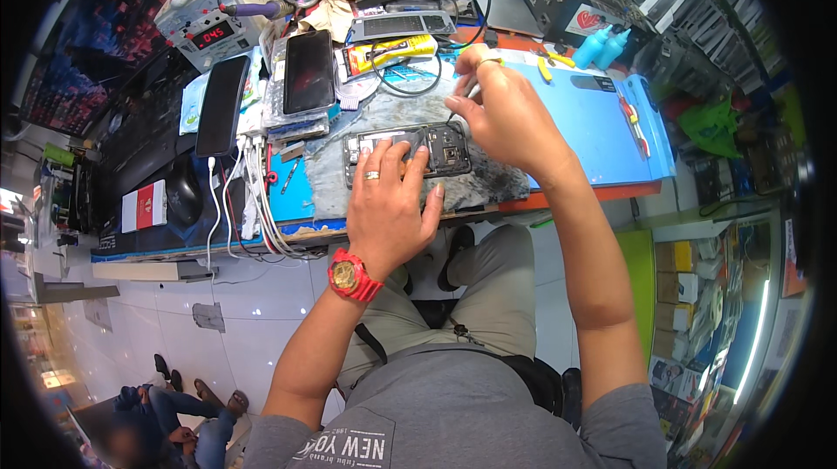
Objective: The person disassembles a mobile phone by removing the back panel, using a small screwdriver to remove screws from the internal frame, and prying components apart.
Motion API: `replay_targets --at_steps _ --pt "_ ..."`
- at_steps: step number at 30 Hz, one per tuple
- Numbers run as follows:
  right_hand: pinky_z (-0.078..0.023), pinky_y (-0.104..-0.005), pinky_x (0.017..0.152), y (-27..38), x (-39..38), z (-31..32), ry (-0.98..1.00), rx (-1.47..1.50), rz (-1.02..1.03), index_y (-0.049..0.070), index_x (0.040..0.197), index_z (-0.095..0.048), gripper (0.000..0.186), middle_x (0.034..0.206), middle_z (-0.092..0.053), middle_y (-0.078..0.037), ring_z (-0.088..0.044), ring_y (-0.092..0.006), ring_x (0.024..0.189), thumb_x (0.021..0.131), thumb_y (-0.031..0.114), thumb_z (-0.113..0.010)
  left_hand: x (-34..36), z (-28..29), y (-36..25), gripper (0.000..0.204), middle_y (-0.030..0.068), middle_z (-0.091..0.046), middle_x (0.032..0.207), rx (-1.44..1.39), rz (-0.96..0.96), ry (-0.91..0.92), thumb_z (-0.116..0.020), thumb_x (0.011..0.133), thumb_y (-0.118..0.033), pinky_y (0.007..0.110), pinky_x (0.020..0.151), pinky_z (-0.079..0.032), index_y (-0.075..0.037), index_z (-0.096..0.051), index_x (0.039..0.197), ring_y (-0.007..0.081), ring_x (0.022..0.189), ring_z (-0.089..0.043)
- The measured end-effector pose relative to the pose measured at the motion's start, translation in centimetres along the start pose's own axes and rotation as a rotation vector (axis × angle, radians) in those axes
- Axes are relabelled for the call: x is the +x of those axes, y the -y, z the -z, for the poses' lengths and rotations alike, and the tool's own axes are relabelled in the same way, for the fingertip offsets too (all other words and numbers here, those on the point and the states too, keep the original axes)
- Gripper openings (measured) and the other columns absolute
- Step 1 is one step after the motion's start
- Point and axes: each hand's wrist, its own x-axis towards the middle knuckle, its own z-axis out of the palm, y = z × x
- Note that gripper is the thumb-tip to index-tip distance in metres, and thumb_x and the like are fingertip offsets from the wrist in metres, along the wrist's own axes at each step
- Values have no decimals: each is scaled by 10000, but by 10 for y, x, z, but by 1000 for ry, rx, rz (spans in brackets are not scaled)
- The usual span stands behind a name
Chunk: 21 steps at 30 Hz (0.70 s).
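An opened smartphone (452,152) lies face down on a worn grey cloth mat (331,194), its dark inner parts and camera area exposed. My left hand (388,203) rests across its left and middle part, fingers spread and laid on it, hiding much of the inside. My right hand (510,112) is closed around a thin screwdriver (473,91), mostly covered by the fingers. The tip points down at the phone's upper right corner; whether it touches a screw cannot be made out.
Left of the mat are two dark phones (309,72) (222,105), white cables (253,186) and a black mouse (184,190). A power supply (207,36) stands behind. On the right lie a blue mat (575,133), a red-and-white tool (634,125) and light-blue bottles (602,47).
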Motion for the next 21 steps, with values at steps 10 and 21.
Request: replay_targets --at_steps 10,21 --pt "-571 -484 838 -1 0 -1 -34 -123 -151 -11 1132 -633 280 1010 -730 -222 -738 -392 947 869 31 -717 0 -2 -1 502 196 -602 1372 3 -5 -9 -737 926 -309 578 1188 -406 -7 -699 1326 397 1392 -513" --pt "-569 -486 793 0 -4 -5 -94 -170 -119 6 1084 -634 254 895 -735 -171 -736 -391 862 853 59 -726 -1 -2 -1 508 198 -603 1365 13 -9 -17 -735 927 -316 584 1196 -402 -5 -698 1327 399 1384 -521"
